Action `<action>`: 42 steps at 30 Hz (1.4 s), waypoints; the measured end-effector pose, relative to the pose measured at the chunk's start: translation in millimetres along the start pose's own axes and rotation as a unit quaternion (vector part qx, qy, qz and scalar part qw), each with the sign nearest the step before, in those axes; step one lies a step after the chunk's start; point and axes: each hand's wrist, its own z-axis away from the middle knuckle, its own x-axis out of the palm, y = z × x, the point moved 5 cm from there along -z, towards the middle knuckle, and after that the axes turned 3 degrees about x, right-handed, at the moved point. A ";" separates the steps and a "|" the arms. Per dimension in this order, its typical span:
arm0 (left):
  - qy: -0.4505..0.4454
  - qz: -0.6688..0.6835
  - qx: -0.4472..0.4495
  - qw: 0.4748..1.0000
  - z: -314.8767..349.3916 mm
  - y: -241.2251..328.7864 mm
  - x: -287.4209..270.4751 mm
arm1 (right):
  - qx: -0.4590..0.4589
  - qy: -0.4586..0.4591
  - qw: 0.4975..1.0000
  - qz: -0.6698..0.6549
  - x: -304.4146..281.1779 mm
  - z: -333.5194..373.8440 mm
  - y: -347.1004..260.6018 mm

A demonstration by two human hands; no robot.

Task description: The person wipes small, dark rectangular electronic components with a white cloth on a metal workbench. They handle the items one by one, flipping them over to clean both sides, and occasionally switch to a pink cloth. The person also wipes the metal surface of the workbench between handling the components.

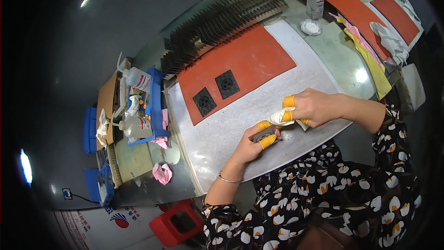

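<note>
My left hand [246,149], with yellow finger cots on its fingertips, grips a small square plate [263,136] with a round pattern, held over a white sheet [212,146]. In my right hand [317,106], also wearing yellow finger cots, is a bunched white cloth [280,117]. The cloth is at the plate's upper edge; whether it touches is hard to tell. Fingers cover part of the plate. Beyond my hands, a dark square plate [204,102] and a second one [226,84] lie on an orange-red mat [245,55].
A row of upright dark plates [222,25] stands behind the mat. At left, a blue tray [156,88] holds squeeze bottles [138,79]. A dish of white material [311,27] and a pump bottle [315,4] stand at far right, near yellow cloth [370,62]. A red stool [171,229] is below.
</note>
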 end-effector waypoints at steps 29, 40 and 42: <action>0.352 0.452 0.093 0.815 -10.4 8.3 -56.5 | 0.061 0.162 0.983 0.058 22.7 3.4 4.7; 0.348 0.487 0.113 0.793 -33.1 -2.4 -54.5 | -0.001 0.194 0.967 0.163 76.6 -55.0 -27.2; 0.381 0.438 0.085 0.810 -25.3 -0.5 -53.5 | -0.027 0.200 0.966 0.162 71.2 -51.2 -22.4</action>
